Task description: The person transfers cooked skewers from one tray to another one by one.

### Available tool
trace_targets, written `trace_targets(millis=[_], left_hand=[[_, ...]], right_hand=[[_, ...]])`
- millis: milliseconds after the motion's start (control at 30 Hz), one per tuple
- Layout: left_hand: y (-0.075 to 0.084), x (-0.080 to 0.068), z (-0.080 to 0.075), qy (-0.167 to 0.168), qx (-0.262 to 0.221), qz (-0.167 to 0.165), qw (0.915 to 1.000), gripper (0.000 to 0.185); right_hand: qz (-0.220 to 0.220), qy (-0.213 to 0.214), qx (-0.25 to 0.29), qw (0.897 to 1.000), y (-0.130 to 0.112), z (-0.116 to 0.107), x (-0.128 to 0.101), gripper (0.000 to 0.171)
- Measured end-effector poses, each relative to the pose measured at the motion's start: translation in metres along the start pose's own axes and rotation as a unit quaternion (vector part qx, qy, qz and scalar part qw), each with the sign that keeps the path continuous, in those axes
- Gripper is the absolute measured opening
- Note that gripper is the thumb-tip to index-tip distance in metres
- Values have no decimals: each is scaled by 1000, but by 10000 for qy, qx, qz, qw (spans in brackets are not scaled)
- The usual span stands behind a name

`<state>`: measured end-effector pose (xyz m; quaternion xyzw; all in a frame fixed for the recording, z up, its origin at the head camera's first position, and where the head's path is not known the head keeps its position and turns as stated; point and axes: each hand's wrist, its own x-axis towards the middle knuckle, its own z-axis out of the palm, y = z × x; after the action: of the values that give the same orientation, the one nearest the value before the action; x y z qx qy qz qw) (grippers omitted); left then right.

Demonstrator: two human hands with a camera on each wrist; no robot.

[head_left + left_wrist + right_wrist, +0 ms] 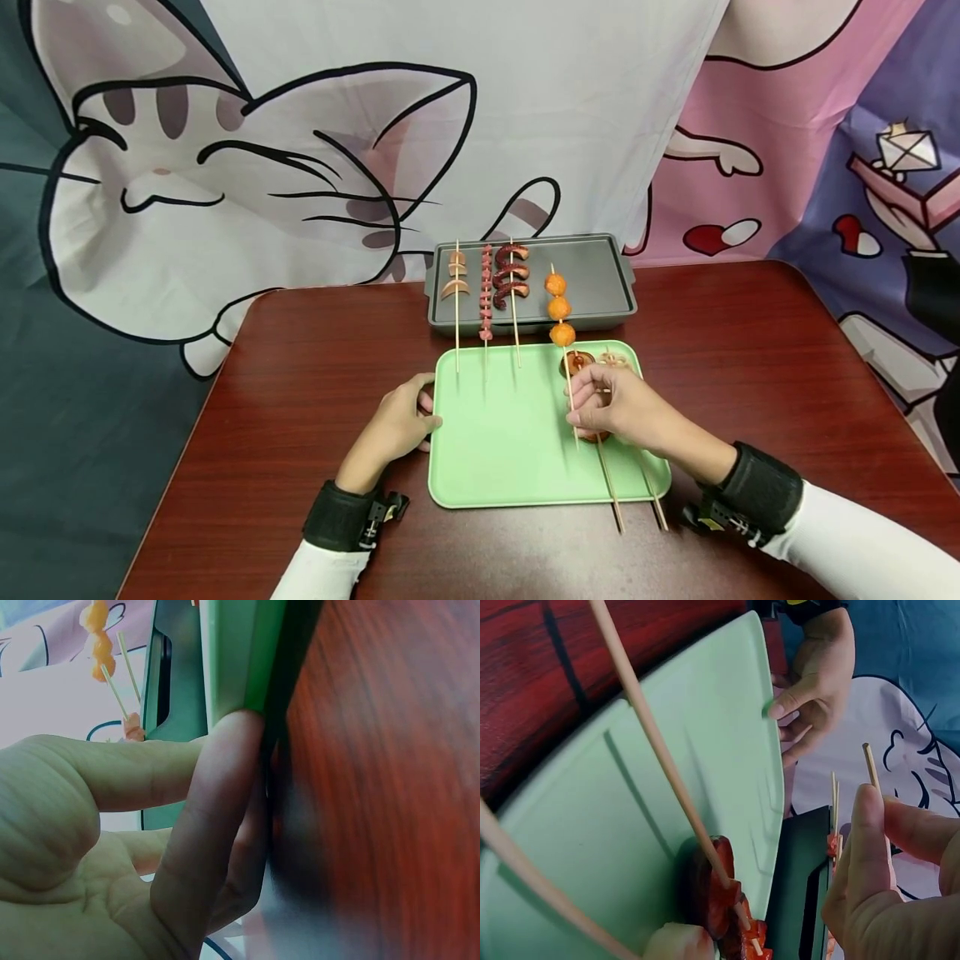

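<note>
My right hand [626, 408] pinches the lower part of a bamboo skewer [570, 392] between thumb and fingers. Three round orange balls [559, 308] are threaded on its upper end, which reaches over the grey tray's near edge. In the right wrist view the bare skewer end [871, 765] pokes out past the fingertips. A light green tray [502, 450] lies below that hand. At the tray's left edge my left hand [397, 425] grips the rim, thumb on one side and fingers against the other, as the left wrist view shows.
Behind the green tray stands a grey baking tray [592, 275] with three skewers: pale slices [457, 267], pink pieces [486, 300] and dark red curved pieces [512, 273]. Two more skewers lie on the green tray, one with browned slices [576, 362], partly hidden by my right hand.
</note>
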<state>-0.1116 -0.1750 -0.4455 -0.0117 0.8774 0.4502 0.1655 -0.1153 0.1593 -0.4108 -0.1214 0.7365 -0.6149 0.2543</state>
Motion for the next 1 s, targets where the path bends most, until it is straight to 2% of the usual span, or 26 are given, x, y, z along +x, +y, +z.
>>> trace_targets(millis=[567,1000], left_hand=[[-2,0,0,-9,-5,78,10000,64],[-2,0,1,2,-20,64,10000,64]], right_hand=[[-120,-22,-406,9991,7,9,-17,33],[-29,4,-722,9974,14,20,-33,32]])
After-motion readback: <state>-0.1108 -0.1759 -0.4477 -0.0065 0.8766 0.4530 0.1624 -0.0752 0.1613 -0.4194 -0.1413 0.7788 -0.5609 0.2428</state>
